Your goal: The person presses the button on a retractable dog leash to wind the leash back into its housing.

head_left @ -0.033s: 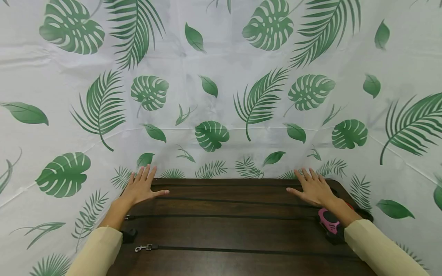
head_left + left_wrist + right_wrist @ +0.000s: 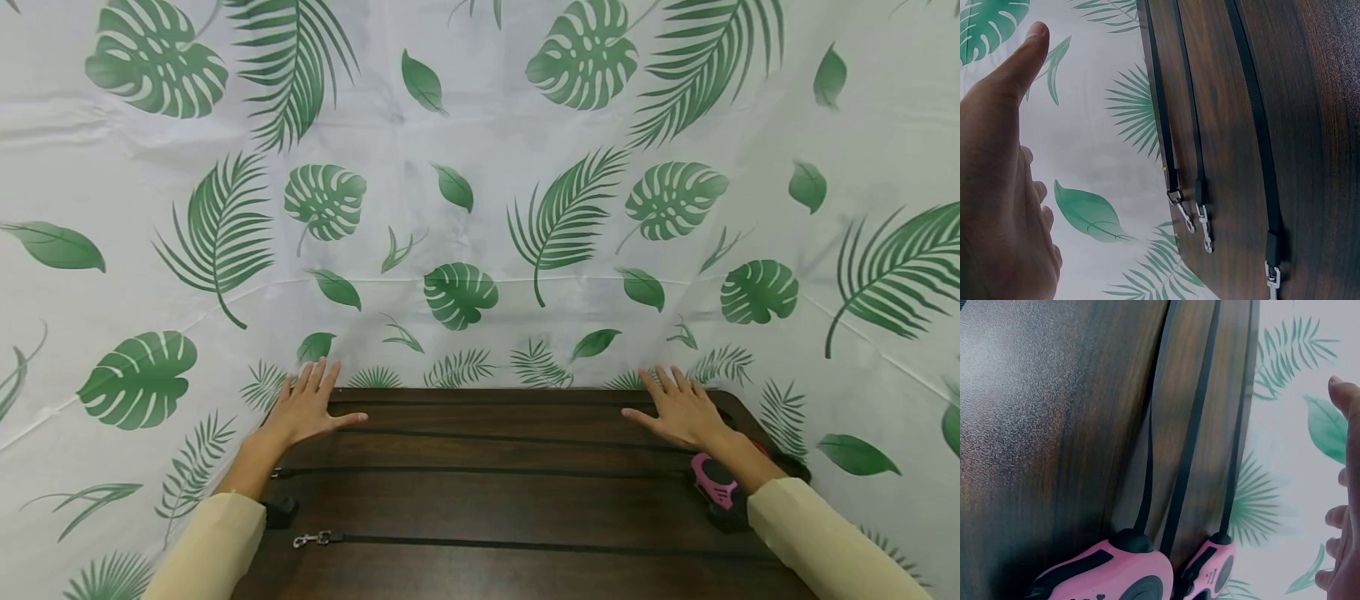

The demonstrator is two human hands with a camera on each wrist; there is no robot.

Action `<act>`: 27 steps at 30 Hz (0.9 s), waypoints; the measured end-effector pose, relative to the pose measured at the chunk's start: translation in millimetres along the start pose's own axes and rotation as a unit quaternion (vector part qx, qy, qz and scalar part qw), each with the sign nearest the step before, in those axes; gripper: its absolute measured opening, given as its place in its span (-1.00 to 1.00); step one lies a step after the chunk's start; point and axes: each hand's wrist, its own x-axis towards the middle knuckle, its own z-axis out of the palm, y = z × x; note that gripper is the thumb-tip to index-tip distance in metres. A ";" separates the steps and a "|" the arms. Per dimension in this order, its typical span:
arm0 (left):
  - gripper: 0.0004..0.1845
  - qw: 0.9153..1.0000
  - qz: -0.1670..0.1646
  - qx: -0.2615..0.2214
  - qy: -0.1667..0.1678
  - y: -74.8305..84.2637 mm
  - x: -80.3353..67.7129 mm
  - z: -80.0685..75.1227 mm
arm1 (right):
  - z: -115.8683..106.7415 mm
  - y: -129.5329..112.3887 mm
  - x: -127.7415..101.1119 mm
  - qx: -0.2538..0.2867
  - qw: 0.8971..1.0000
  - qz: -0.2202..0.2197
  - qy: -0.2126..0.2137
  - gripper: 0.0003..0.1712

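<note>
My left hand [image 2: 303,408] is held with fingers spread over the far left corner of the dark wooden table [image 2: 465,508], holding nothing. Over the far right corner, my right hand [image 2: 682,412] is likewise spread and holds nothing. Several black leash straps [image 2: 525,546] run across the tabletop between the two sides. Metal snap hooks [image 2: 1205,228] end the straps on the left. On the right, straps run into pink retractable leash cases [image 2: 1141,575]; one pink case [image 2: 716,479] lies beside my right wrist, partly covered by the forearm.
A small black object [image 2: 280,512] sits by my left sleeve at the table's left edge. Something red [image 2: 759,447] shows behind my right wrist. A white leaf-print sheet [image 2: 495,217] hangs behind the table and along both sides.
</note>
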 end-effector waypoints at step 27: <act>0.26 0.997 0.063 0.022 0.029 -3.9 -23.9 -2.4 | -9.7 18.3 -32.0 0.000 0.999 -0.039 0.009 0.10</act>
